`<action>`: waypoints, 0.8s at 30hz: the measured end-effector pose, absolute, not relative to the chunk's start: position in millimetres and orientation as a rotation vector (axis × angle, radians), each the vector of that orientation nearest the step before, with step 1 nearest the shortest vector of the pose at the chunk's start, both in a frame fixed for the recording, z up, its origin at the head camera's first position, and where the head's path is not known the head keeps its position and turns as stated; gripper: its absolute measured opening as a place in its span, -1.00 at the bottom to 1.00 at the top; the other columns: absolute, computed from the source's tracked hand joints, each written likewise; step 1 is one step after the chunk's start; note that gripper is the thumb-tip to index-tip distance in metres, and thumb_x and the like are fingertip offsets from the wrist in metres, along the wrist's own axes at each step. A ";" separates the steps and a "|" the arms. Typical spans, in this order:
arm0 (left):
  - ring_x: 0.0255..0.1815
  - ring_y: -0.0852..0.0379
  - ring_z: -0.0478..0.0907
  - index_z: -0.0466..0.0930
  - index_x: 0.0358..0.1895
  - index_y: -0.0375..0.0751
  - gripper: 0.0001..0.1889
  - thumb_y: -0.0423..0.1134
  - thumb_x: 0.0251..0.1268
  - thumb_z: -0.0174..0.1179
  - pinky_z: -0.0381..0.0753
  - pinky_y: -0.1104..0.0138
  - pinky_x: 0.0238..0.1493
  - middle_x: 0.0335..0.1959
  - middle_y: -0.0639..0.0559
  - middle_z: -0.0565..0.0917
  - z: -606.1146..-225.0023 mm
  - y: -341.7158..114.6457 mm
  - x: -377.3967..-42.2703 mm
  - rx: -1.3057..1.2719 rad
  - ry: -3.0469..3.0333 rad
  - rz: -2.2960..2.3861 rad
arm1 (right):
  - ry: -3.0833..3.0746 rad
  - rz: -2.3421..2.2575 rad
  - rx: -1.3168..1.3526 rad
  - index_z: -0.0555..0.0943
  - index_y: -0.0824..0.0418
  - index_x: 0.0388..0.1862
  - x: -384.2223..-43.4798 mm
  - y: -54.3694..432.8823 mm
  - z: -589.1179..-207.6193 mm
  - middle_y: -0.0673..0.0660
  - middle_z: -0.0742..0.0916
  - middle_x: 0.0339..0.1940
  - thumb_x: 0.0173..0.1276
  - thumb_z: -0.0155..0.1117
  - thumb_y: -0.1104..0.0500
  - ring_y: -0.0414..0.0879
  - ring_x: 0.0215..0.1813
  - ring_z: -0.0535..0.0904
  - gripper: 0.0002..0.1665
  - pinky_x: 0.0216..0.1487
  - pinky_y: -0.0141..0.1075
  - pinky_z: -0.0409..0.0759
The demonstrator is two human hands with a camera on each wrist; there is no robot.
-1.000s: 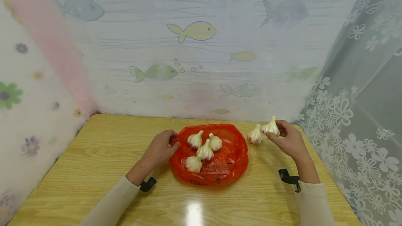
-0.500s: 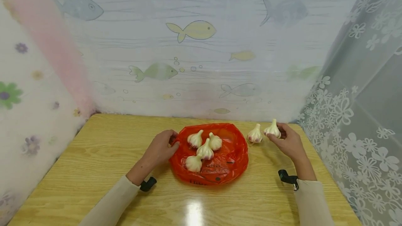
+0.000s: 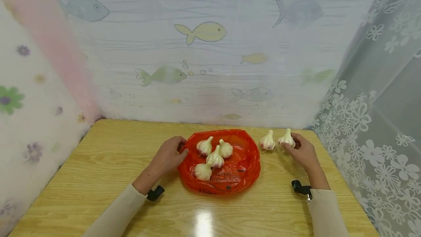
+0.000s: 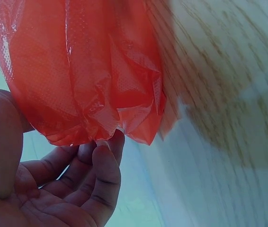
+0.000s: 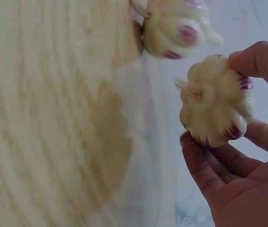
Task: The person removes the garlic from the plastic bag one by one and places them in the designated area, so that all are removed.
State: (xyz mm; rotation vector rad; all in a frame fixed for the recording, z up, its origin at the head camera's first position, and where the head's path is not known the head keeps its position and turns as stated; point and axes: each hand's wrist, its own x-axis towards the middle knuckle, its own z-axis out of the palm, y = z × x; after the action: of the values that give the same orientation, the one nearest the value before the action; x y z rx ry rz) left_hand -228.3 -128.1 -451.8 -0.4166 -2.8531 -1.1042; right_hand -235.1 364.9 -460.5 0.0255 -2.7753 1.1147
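Observation:
My right hand [image 3: 302, 151] pinches a white garlic bulb [image 5: 218, 101] with purple streaks between thumb and fingers, at the table's back right. In the right wrist view its root tuft faces the camera, and a second garlic bulb [image 5: 176, 28] stands beside it. That second bulb is left of the held one in the head view. My left hand [image 3: 169, 154] holds the left rim of a red plastic bag [image 3: 230, 182], spread open on the table; the left wrist view shows thumb and fingers at its edge. Several garlic bulbs [image 3: 215, 156] lie in the bag.
The wood-grain table [image 3: 108, 156] meets a fish-print curtain [image 3: 204, 83] along its back edge. A lace-flower curtain [image 3: 368, 138] hangs along the right side. Each wrist wears a black camera mount [image 3: 155, 193].
My right hand has moved slightly right and down with the garlic bulb, widening the gap to the standing bulb. The left hand and the red bag have stayed in place.

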 end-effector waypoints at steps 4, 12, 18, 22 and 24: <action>-0.18 0.05 0.55 0.64 0.07 -0.29 -0.74 -0.28 0.43 0.33 0.71 0.21 -0.08 -0.14 -0.04 0.67 -452.1 -128.4 -227.8 -0.415 -2.850 -1.115 | -2.795 1.123 0.007 0.26 0.45 0.62 -234.9 366.9 -464.5 0.45 0.59 0.37 0.59 0.26 -0.16 0.18 0.19 0.57 -0.07 -0.06 -0.38 0.53; -0.18 0.05 0.56 0.64 0.08 -0.29 -0.74 -0.28 0.43 0.33 0.71 0.21 -0.08 -0.14 -0.03 0.68 -452.2 -128.7 -227.7 -0.418 -2.848 -1.126 | -2.834 1.106 0.005 0.20 0.46 0.64 -235.4 367.3 -471.1 0.50 0.52 0.46 0.62 0.23 -0.16 0.29 0.27 0.56 -0.05 0.16 0.05 0.60; -0.18 0.05 0.56 0.64 0.08 -0.28 -0.74 -0.27 0.44 0.33 0.71 0.21 -0.08 -0.15 -0.02 0.67 -451.3 -129.2 -227.4 -0.412 -2.850 -1.127 | -2.849 1.134 0.005 0.19 0.48 0.64 -234.5 365.9 -473.2 0.53 0.52 0.44 0.62 0.23 -0.13 0.38 0.32 0.55 -0.06 0.24 0.20 0.58; -0.18 0.05 0.55 0.63 0.08 -0.27 -0.75 -0.26 0.45 0.32 0.71 0.22 -0.08 -0.14 -0.01 0.67 -451.4 -129.3 -227.8 -0.411 -2.854 -1.130 | -2.844 1.124 0.008 0.22 0.49 0.62 -235.9 365.7 -474.5 0.52 0.55 0.40 0.62 0.24 -0.12 0.37 0.30 0.58 -0.08 0.21 0.17 0.60; -0.18 0.05 0.55 0.63 0.08 -0.26 -0.75 -0.26 0.45 0.32 0.71 0.22 -0.08 -0.14 -0.01 0.67 -451.5 -129.2 -227.8 -0.411 -2.855 -1.130 | -2.844 1.117 0.007 0.23 0.49 0.62 -236.4 365.6 -475.0 0.52 0.56 0.39 0.62 0.25 -0.12 0.37 0.30 0.58 -0.08 0.21 0.16 0.61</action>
State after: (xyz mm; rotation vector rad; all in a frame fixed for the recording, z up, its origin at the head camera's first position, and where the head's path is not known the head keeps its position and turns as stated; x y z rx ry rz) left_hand -227.8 -129.2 -451.5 -0.4111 -2.8552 -1.1298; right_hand -236.4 365.6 -475.0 0.0074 -2.8441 1.1167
